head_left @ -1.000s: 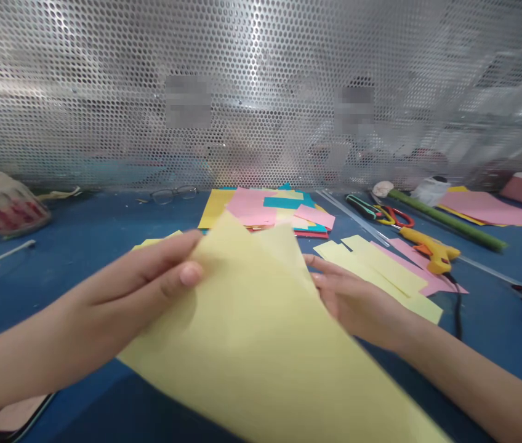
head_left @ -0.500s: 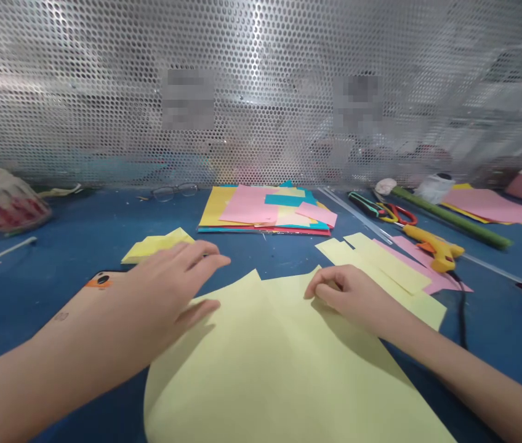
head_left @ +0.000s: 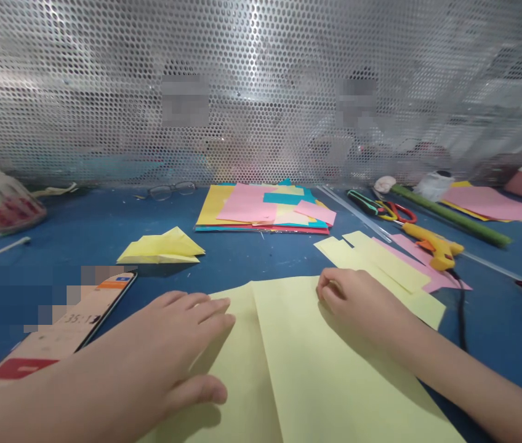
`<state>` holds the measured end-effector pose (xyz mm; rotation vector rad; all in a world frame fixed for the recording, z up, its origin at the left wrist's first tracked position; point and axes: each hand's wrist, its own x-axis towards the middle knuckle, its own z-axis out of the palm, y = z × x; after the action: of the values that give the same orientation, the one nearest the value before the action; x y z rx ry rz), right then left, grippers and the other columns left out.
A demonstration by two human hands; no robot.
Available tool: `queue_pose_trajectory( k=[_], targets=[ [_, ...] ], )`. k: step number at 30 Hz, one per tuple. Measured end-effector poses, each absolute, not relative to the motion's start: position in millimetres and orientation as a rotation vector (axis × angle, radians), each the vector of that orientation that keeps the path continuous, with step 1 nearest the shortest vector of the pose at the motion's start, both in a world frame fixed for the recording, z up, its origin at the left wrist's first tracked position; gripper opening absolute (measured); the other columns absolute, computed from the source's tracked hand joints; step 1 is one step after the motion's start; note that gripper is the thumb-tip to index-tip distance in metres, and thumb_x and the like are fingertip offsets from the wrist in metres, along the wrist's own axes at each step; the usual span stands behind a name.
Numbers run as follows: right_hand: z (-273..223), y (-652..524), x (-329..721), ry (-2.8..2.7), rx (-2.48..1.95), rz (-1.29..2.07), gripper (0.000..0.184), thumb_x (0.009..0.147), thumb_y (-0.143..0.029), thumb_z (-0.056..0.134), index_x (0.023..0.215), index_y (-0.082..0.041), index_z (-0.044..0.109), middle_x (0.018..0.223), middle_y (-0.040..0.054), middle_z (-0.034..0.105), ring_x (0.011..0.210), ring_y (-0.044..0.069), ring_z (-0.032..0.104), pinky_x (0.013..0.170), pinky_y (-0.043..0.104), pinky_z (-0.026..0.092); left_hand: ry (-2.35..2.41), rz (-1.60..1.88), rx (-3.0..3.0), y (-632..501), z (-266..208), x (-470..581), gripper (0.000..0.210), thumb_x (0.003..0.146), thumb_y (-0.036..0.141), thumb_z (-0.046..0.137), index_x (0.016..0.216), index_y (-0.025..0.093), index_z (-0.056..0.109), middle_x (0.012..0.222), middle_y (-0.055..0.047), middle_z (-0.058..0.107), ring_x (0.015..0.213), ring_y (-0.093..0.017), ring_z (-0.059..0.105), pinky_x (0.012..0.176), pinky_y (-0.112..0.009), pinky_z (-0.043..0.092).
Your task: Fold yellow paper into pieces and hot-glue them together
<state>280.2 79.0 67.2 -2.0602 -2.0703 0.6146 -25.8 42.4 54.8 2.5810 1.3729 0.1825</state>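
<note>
A large pale yellow sheet of paper [head_left: 307, 363] lies before me, with a crease running down its middle. My left hand [head_left: 187, 344] is over the sheet's left part, fingers stretched out and thumb apart, holding nothing. It casts a shadow on the paper; whether the fingertips touch it, I cannot tell. At the top right corner, my right hand [head_left: 348, 301] has its fingers curled in, closed on the sheet's edge. A folded yellow paper piece [head_left: 162, 247] rests beyond my left hand. A phone [head_left: 80, 314] lies beside the left forearm, which hides its lower part.
A stack of coloured paper [head_left: 228, 206] is at the back. To the right lie cut yellow strips [head_left: 381, 261], a yellow glue gun [head_left: 434, 243] with a black cord, pliers [head_left: 365, 203], scissors [head_left: 399, 212] and a green stem [head_left: 450, 215]. Glasses [head_left: 173, 189] sit near the perforated metal panel [head_left: 261, 92].
My left hand has moved down and toward me, uncovering the folded yellow piece and the phone's screen. The sheet's creased halves lie closer together at the top. My right hand has barely shifted.
</note>
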Motion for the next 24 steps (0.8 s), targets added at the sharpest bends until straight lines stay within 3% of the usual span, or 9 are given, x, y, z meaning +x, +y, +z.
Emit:
queue_pose_trajectory(
  k=[3,8,12,16,20,24],
  targets=[
    [70,76,277,-2.086,-2.054,0.597,0.017,0.084,-0.013,0.047,0.073,-0.021,0.057,0.077,0.0051,0.068,0.071,0.021,0.059,0.061,0.029,0.034,1.323,-0.016,2.621,46,64,-9,0.043,0.089,0.058,0.061,0.125,0.035,0.064,0.13,-0.005,0.065,0.117,-0.031,0.061,0.099,-0.044,0.047],
    [71,74,276,-2.096,-1.99,0.62,0.013,0.087,-0.017,0.049,0.084,-0.022,0.06,0.082,0.0019,0.067,0.074,0.019,0.059,0.062,0.028,0.036,1.395,-0.12,2.584,45,71,16,0.044,0.086,0.046,0.067,0.126,0.026,0.064,0.128,-0.011,0.065,0.118,-0.035,0.059,0.1,-0.049,0.046],
    [70,78,285,-2.087,-1.991,0.708,0.014,0.088,-0.018,0.048,0.091,-0.022,0.061,0.065,-0.0024,0.054,0.057,0.016,0.047,0.054,0.027,0.029,1.424,-0.221,2.522,44,71,24,0.054,0.088,0.045,0.067,0.135,0.02,0.059,0.132,-0.017,0.063,0.123,-0.04,0.055,0.101,-0.056,0.045],
    [77,81,298,-2.13,-1.913,1.03,0.016,0.085,-0.024,0.055,0.098,-0.023,0.064,0.057,-0.0077,0.037,0.048,0.012,0.036,0.046,0.024,0.026,1.407,-0.282,2.443,47,70,26,0.07,0.092,0.047,0.061,0.151,0.017,0.038,0.144,-0.019,0.054,0.131,-0.041,0.049,0.105,-0.06,0.042],
    [83,83,305,-2.136,-1.806,1.376,0.016,0.083,-0.025,0.058,0.097,-0.023,0.066,0.062,-0.0078,0.04,0.046,0.008,0.047,0.047,0.02,0.036,1.392,-0.286,2.393,50,68,27,0.068,0.096,0.047,0.054,0.155,0.021,0.03,0.149,-0.015,0.05,0.134,-0.036,0.048,0.108,-0.059,0.04],
    [84,85,308,-2.124,-1.762,1.502,0.01,0.083,-0.026,0.061,0.091,-0.022,0.066,0.062,-0.0076,0.043,0.042,0.007,0.051,0.046,0.019,0.038,1.406,-0.251,2.39,53,65,29,0.056,0.101,0.035,0.037,0.154,0.018,0.031,0.15,-0.015,0.048,0.134,-0.034,0.049,0.108,-0.056,0.041]
  ],
)
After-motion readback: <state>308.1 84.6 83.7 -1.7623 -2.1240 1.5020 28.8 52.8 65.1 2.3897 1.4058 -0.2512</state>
